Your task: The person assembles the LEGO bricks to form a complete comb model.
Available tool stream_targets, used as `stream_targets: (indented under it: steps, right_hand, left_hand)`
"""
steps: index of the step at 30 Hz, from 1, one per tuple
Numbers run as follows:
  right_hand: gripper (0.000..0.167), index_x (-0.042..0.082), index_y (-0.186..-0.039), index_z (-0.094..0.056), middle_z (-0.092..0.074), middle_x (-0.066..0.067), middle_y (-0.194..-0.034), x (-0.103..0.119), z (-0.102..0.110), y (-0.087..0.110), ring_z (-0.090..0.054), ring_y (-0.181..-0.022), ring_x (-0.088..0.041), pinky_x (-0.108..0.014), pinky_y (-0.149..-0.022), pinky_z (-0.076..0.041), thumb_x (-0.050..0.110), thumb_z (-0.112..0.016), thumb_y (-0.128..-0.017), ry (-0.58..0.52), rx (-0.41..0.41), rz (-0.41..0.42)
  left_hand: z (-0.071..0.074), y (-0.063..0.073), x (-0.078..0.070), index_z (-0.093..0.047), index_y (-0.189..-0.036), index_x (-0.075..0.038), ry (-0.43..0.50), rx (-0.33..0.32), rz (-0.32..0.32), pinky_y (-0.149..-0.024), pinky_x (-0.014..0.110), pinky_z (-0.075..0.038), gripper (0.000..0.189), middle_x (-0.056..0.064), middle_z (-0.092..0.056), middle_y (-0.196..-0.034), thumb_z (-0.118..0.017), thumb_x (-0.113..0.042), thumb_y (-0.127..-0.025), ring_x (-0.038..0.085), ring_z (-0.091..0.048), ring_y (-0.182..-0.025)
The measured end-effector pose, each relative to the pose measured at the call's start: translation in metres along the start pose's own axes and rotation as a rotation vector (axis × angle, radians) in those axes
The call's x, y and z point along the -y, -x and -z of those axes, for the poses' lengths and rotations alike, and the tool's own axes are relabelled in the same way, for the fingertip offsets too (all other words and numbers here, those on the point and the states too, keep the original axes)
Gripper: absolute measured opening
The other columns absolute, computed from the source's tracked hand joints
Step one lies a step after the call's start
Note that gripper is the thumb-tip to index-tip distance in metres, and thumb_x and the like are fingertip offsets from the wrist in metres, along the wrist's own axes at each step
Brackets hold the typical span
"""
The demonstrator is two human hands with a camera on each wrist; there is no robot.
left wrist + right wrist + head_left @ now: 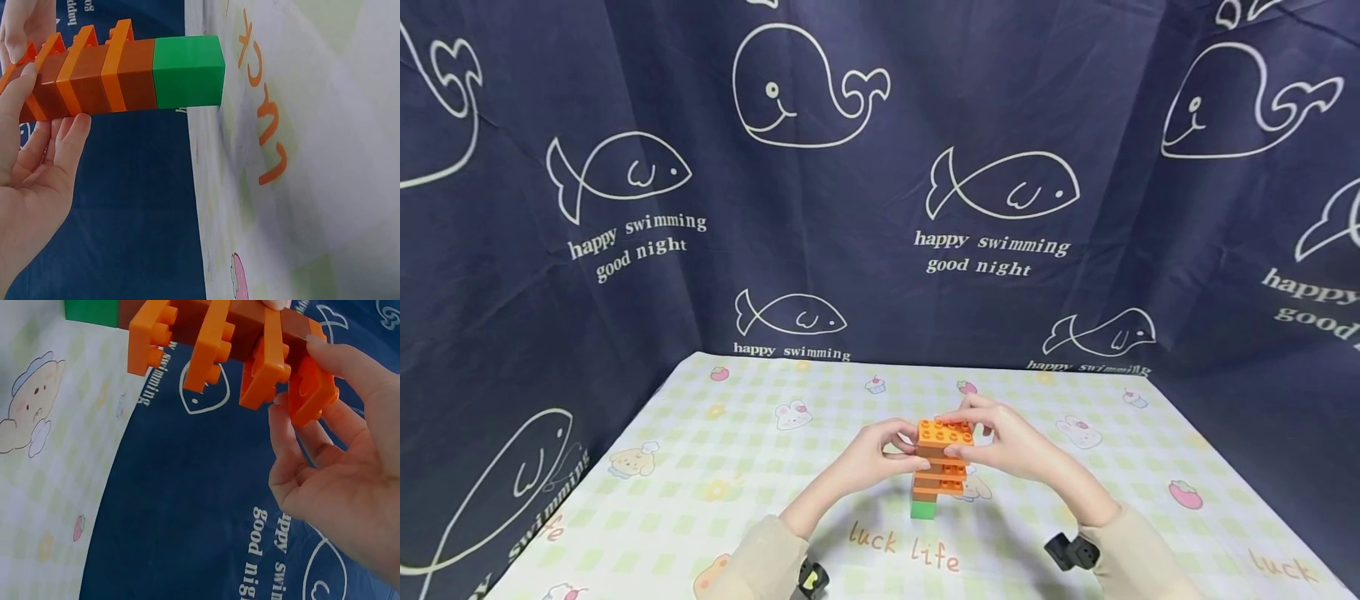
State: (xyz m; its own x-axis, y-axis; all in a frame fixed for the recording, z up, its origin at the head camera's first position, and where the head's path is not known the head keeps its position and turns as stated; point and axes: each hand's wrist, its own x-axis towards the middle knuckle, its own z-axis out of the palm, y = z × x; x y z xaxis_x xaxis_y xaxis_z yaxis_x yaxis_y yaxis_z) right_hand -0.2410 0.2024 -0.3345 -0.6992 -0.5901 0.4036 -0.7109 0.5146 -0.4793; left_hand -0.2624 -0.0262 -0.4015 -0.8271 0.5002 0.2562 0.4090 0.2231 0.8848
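A tower of toy building bricks stands upright over the table, with a green block (922,509) at its base. Above it, brown blocks (137,75) alternate with orange plates (209,347) that jut out to the right, studs up. My left hand (880,454) holds the tower's upper left side, thumb in front and fingers behind. On the opposite side my right hand (1011,437) pinches the topmost orange plate (945,432), thumb at its near edge, fingers at the far edge. The right wrist view shows the hollow undersides of the upper plates.
A checked tablecloth (737,450) with cartoon prints and lettering covers the table. Dark blue curtains (880,208) with white fish and whale drawings hang behind and at both sides. A black wrist device (1072,551) sits at the right sleeve, another (812,578) at the left.
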Motion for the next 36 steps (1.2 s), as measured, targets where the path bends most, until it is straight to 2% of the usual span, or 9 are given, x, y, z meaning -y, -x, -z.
stream_targets:
  steps: [4, 9, 13, 20, 25, 33, 36]
  right_hand:
    - [0.032, 0.013, -0.111, -0.069, -0.059, 0.009, -0.093, -0.002, -0.003, 0.001, -0.050, -0.083, -0.006, -0.022, -0.069, -0.045, 0.024, -0.073, -0.081, 0.002, -0.033, -0.002]
    - [0.038, 0.012, -0.115, -0.066, -0.064, 0.005, -0.104, -0.005, -0.006, 0.004, -0.055, -0.093, -0.009, -0.028, -0.079, -0.050, 0.027, -0.074, -0.081, -0.003, -0.060, -0.032]
    - [0.039, 0.013, -0.115, -0.065, -0.066, 0.001, -0.109, -0.009, -0.006, 0.007, -0.058, -0.095, -0.010, -0.029, -0.079, -0.052, 0.026, -0.075, -0.079, -0.009, -0.094, -0.025]
    - [0.030, 0.017, -0.104, -0.065, -0.065, 0.004, -0.102, -0.016, -0.005, 0.015, -0.059, -0.088, -0.007, -0.026, -0.077, -0.054, 0.018, -0.078, -0.076, -0.046, -0.177, 0.012]
    - [0.029, 0.014, -0.106, -0.067, -0.065, 0.001, -0.102, -0.018, -0.005, 0.021, -0.061, -0.084, -0.009, -0.025, -0.078, -0.055, 0.014, -0.075, -0.079, -0.106, -0.198, 0.008]
    - [0.032, 0.000, -0.110, -0.065, -0.064, -0.012, -0.104, -0.022, -0.016, 0.027, -0.064, -0.090, -0.007, -0.026, -0.082, -0.056, 0.002, -0.072, -0.079, -0.322, -0.271, -0.027]
    - [0.032, -0.002, -0.109, -0.064, -0.066, -0.015, -0.102, -0.023, -0.020, 0.027, -0.065, -0.089, -0.007, -0.026, -0.081, -0.056, 0.000, -0.072, -0.078, -0.344, -0.304, -0.033]
  left_hand:
    - [0.001, -0.002, 0.005, -0.064, -0.104, -0.015, 0.014, 0.005, -0.013, -0.080, 0.018, -0.055, 0.025, 0.000, -0.064, -0.104, -0.074, -0.021, -0.081, 0.008, -0.061, -0.091]
    - [0.001, -0.001, 0.006, -0.065, -0.102, -0.016, -0.005, 0.004, -0.012, -0.079, 0.018, -0.055, 0.025, 0.000, -0.065, -0.103, -0.075, -0.022, -0.081, 0.007, -0.061, -0.090]
    - [0.000, -0.001, 0.004, -0.064, -0.103, -0.016, 0.006, 0.001, -0.002, -0.078, 0.018, -0.055, 0.024, 0.000, -0.065, -0.104, -0.074, -0.020, -0.081, 0.007, -0.061, -0.090]
    - [-0.002, -0.002, 0.007, -0.064, -0.103, -0.014, 0.024, -0.006, 0.016, -0.077, 0.018, -0.055, 0.026, 0.001, -0.065, -0.104, -0.075, -0.018, -0.080, 0.007, -0.062, -0.090]
    - [-0.002, -0.002, 0.008, -0.062, -0.102, -0.013, 0.054, -0.010, 0.017, -0.079, 0.019, -0.056, 0.028, 0.002, -0.062, -0.105, -0.076, -0.019, -0.079, 0.009, -0.061, -0.091]
    - [-0.002, -0.001, 0.009, -0.061, -0.103, -0.011, 0.067, -0.022, 0.004, -0.080, 0.020, -0.056, 0.030, 0.004, -0.062, -0.106, -0.076, -0.019, -0.079, 0.008, -0.061, -0.090]
    - [-0.003, 0.000, 0.011, -0.060, -0.104, -0.010, 0.067, -0.036, 0.004, -0.079, 0.019, -0.056, 0.031, 0.005, -0.062, -0.106, -0.076, -0.019, -0.079, 0.008, -0.062, -0.090]
